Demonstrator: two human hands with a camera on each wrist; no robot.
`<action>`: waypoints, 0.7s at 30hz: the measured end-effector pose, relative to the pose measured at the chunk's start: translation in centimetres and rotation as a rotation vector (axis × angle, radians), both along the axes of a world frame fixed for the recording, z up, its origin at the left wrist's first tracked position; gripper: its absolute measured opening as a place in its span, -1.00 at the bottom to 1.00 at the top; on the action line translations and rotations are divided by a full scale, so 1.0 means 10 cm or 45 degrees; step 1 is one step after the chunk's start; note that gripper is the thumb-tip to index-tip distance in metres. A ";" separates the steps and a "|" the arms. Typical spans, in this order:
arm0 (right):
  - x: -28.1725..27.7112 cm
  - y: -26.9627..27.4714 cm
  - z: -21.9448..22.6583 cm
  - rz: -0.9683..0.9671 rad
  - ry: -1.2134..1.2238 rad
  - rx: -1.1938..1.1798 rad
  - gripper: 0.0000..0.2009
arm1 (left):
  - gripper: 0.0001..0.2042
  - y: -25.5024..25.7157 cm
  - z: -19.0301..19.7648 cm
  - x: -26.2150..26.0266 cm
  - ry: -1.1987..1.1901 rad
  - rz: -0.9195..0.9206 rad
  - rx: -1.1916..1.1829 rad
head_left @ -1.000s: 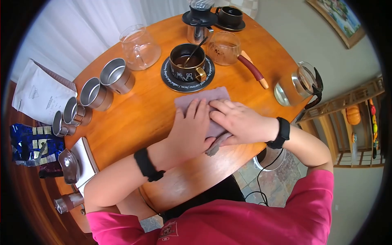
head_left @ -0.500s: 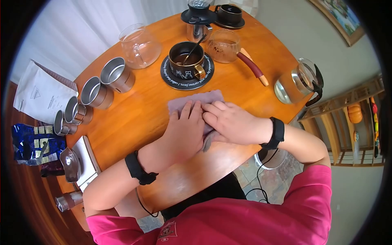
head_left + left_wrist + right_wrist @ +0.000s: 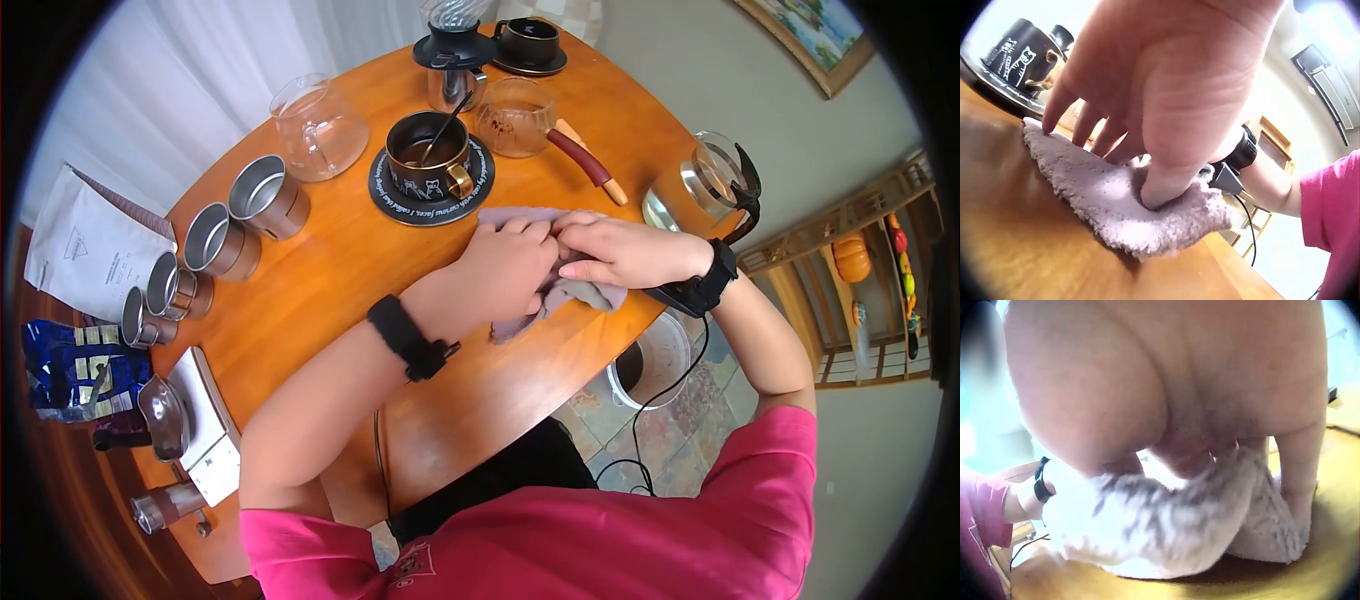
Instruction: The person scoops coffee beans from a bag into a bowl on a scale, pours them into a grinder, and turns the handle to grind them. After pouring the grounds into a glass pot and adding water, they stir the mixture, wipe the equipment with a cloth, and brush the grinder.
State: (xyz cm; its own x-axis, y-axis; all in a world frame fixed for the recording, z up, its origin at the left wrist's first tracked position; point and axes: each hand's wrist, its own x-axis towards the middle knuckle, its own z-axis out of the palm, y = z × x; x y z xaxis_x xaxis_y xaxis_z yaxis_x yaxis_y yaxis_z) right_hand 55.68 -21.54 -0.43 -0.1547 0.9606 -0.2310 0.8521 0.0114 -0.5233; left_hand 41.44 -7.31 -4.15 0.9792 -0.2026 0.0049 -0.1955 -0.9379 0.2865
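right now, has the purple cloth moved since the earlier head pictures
Yes, to the right: in the head view the purple cloth, earlier directly below the black saucer, now lies to its lower right.

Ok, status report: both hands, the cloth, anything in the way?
Left hand and right hand both on the cloth. Cloth rumpled, on the table. Possible obstacle: saucer with black cup, close beyond the cloth's far edge.
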 end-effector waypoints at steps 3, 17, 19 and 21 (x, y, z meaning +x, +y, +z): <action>-0.05 -0.12 0.00 -0.057 -0.171 0.099 -0.58 | -0.41 -0.05 -0.09 0.11 -0.107 -0.039 0.002; -0.57 -0.39 -0.27 -0.172 -0.611 0.523 -0.68 | -0.35 -0.01 -0.01 -0.23 -0.092 -0.220 -0.153; -0.58 -0.43 -0.25 -0.151 -0.616 0.468 -0.71 | -0.35 -0.10 0.01 -0.29 -0.070 -0.226 -0.099; -0.58 -0.50 -0.23 -0.134 -0.617 0.410 -0.75 | -0.36 -0.20 0.02 -0.33 -0.044 -0.234 -0.048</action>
State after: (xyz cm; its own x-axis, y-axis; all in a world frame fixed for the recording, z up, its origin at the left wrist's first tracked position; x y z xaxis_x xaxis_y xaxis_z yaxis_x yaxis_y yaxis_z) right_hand 49.90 -26.58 -2.69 -0.0042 0.9985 0.0545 0.9983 0.0074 -0.0580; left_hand 38.14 -9.31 -3.93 0.9247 -0.3775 0.0485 -0.3731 -0.8742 0.3108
